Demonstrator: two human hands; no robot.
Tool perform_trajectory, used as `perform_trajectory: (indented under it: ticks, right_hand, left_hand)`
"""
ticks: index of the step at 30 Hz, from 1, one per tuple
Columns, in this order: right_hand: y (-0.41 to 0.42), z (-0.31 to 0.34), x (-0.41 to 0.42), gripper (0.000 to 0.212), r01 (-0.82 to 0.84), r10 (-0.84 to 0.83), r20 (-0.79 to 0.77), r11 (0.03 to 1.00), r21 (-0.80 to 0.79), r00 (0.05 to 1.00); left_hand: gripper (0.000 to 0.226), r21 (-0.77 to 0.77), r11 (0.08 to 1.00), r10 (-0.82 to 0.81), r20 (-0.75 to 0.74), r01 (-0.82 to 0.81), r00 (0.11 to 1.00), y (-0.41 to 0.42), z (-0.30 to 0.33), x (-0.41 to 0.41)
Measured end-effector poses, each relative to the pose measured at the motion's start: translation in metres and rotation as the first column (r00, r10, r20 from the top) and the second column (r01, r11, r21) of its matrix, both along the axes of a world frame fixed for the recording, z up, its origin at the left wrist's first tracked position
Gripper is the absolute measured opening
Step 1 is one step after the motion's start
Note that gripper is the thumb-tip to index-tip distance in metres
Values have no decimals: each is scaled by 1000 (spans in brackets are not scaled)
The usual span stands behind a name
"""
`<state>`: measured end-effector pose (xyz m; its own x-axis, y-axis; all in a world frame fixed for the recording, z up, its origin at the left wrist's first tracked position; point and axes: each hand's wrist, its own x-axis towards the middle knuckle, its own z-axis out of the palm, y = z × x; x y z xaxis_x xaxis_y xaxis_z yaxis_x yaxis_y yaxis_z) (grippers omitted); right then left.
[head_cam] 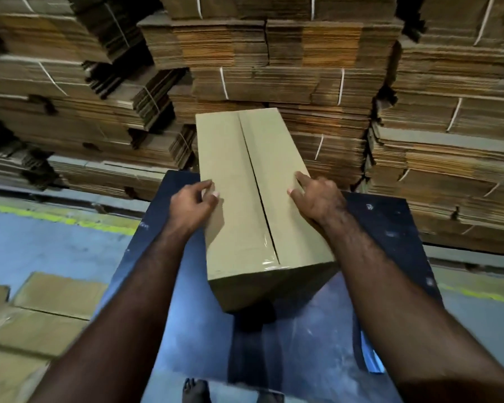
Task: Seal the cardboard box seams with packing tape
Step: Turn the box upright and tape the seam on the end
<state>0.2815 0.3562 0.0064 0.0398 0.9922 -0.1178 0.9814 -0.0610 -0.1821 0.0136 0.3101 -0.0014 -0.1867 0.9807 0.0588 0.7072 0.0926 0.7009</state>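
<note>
A long brown cardboard box lies on a dark blue table, its top flaps meeting in a lengthwise centre seam. Clear packing tape glints over the seam's near end and wraps onto the front face. My left hand touches the box's left top edge with loosely bent fingers. My right hand presses on the right flap with straight fingers. No tape roll or dispenser is in view.
Strapped stacks of flattened cartons form a wall behind and on both sides of the table. More flat cardboard lies on the blue floor at the lower left. A yellow floor line runs behind the table.
</note>
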Motion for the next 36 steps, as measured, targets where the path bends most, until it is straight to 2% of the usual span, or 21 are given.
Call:
perform_trajectory:
  ticks: [5, 10, 13, 16, 19, 22, 26, 29, 32, 34, 36]
  right_hand:
    - [-37, -10, 3, 62, 61, -60, -67, 998, 28, 996]
    - [-115, -19, -1, 67, 87, -69, -208, 993, 75, 976]
    - [-150, -22, -19, 65, 131, -106, -260, 988, 77, 960]
    - [-184, -17, -45, 64, 84, -69, -146, 991, 100, 987]
    - [-219, -20, -68, 59, -73, 78, -24, 984, 164, 997]
    - [-249, -24, -82, 62, -118, 121, -5, 979, 166, 993]
    - [-251, -24, -95, 58, -71, 66, 35, 988, 138, 997]
    - [-220, -19, -97, 55, -83, 82, 15, 995, 60, 997]
    - [-190, -11, -89, 55, -120, 118, -61, 992, -26, 991]
    - [-183, -12, -75, 55, -93, 101, -182, 994, 53, 978]
    - [-191, -16, -55, 55, 45, 29, -307, 972, 232, 951]
  left_hand:
    - [52, -100, 995, 1, -96, -11, 995, 0, 3, 1]
    - [51, -79, 995, -69, -55, 65, 996, -40, -6, -16]
    - [52, 9, 984, -170, -237, 177, 956, -69, -14, -26]
    - [61, 64, 901, -378, -370, 429, 848, -111, -10, -20]
    - [78, 33, 733, -579, -494, 679, 649, -160, -9, -13]
    - [88, 2, 670, -579, -625, 742, 524, -179, -27, -21]
    - [81, 4, 609, -544, -726, 793, 421, -158, -39, -32]
    - [85, -87, 642, -556, -737, 762, 385, -134, -32, -32]
    - [83, -164, 716, -547, -735, 678, 400, -122, -24, -23]
    - [79, -161, 734, -531, -742, 659, 410, -123, -23, -18]
    - [76, -85, 729, -508, -731, 679, 455, -130, -27, -14]
